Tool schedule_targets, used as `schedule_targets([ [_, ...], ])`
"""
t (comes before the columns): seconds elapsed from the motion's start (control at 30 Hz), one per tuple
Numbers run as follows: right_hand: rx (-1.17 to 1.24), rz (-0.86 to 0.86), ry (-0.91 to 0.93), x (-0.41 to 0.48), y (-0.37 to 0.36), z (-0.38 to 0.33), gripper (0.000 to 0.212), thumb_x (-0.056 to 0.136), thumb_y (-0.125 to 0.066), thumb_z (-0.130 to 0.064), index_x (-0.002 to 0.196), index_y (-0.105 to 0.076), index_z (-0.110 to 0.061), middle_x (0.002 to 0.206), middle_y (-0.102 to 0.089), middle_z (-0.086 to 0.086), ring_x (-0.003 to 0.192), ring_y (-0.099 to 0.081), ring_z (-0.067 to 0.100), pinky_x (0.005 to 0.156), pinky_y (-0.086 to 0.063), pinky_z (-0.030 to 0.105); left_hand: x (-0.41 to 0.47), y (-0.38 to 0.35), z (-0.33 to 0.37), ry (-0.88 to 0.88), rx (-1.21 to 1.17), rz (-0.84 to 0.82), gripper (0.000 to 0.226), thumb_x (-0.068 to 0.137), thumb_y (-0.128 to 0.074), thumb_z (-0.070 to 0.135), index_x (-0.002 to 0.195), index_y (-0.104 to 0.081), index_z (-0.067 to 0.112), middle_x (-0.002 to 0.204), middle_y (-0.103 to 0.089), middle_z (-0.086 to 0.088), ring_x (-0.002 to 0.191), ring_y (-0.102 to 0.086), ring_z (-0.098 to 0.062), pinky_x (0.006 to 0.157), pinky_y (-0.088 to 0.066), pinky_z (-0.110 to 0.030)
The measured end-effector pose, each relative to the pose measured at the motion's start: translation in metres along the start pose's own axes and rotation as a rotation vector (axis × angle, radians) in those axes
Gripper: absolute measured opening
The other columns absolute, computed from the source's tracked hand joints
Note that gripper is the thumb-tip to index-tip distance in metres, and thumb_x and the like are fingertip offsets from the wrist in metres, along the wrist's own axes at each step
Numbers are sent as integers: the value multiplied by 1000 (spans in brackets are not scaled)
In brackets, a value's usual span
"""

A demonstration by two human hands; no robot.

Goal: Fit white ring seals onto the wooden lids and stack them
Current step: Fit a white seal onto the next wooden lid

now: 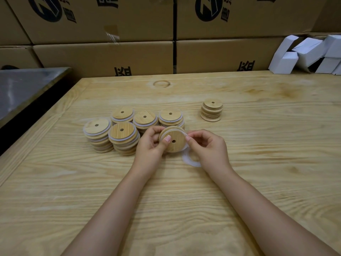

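Nearest, a spare white ring (191,160) lies flat on the table (258,172), just beneath the right hand (208,146). The left hand (151,143) grips the wooden lid (174,140) by its left edge. The lid is a round disc with no long axis, tilted to face the person. The right hand pinches the ring seal (186,135) at the lid's right rim. Beyond, sealed stacks (121,133) lie left and a bare stack (212,109) far right.
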State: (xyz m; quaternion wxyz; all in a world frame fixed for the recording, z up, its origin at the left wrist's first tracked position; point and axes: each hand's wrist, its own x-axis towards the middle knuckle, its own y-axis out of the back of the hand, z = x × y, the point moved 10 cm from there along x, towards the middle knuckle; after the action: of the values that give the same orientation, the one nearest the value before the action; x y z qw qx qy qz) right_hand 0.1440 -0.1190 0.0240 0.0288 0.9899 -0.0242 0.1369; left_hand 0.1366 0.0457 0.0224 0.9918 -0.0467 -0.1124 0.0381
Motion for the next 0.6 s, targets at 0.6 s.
schedule_targets([
  [0.6, -65, -27, 112, -6, -4, -21, 26, 86, -63, -3, 84, -67, -29, 80, -69, -12, 77, -65, 10, 74, -55, 35, 0, 8, -3, 108, -69, 39, 15, 91, -53, 8, 99, -62, 17, 74, -72, 6, 70, -65, -7, 53, -54, -25],
])
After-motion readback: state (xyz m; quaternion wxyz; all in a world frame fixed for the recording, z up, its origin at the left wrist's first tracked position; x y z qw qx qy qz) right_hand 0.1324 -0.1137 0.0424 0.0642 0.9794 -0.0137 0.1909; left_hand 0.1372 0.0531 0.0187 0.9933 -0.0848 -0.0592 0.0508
